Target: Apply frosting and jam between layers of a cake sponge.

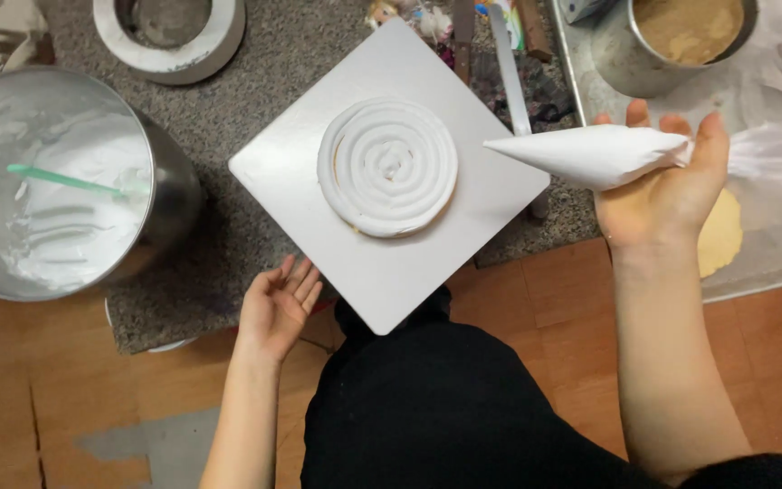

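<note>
A speckled grey stone counter [228, 118] over an orange tiled floor carries a large steel bowl [56, 181] of white cream to the left of a square white board [382, 272], where a round cake layer [387, 167] bears a piped cream spiral. Steady turning of the board with even squeezing would likely keep such rings uniform. The left hand [275, 306] lies open, palm up, at the board's near-left edge; the right hand [667, 186] cradles a filled piping bag [590, 154], tip toward the cake.
</note>
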